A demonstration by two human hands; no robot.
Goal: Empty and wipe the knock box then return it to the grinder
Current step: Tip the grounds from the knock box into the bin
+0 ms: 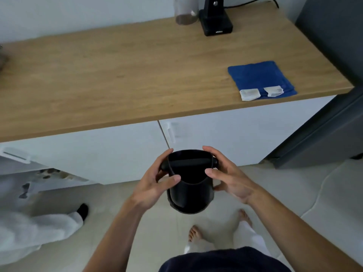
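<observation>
The black knock box (190, 193) with its bar across the top is held upright in front of me, below the counter's front edge. My left hand (155, 183) grips its left side, thumb on the rim. My right hand (225, 177) holds the right side, fingers over the bar's end. A folded blue cloth (259, 77) with two white labels lies on the wooden counter (117, 75) at the right. The black grinder base (215, 22) stands at the counter's back, next to a clear jar (183, 12) with dark contents.
White cabinet doors (225, 134) run under the counter. An open bin or drawer with a white bag (29, 203) is at the lower left. A grey appliance (334, 95) stands at the right. My bare feet (196, 232) are on the tiled floor.
</observation>
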